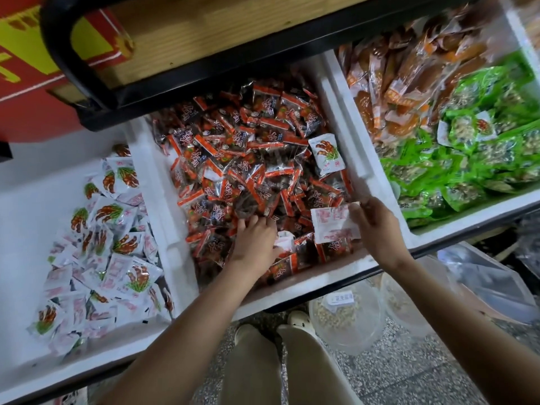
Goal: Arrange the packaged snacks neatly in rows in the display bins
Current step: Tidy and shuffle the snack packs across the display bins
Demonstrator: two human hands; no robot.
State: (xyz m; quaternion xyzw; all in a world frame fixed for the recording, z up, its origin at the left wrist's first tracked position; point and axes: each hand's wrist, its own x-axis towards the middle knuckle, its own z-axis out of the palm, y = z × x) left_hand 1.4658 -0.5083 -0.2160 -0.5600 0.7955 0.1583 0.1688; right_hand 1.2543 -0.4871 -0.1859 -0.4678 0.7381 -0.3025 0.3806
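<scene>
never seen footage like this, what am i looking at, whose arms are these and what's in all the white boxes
No machine here: the grips are a person's two bare hands. The single picture comes from a camera worn on the head, looking down, so the arms reach in from the bottom. Below them stand white foam bins of packaged snacks. The left bin holds white packets printed orange and green, the middle bin red-and-dark snack packets, the right bin orange-brown packets and green packets. The right hand pinches a flat white packet over the middle bin. The left hand rests on the red-and-dark pile; whether it grips anything cannot be told. One more white printed packet lies stray among the red ones.
</scene>
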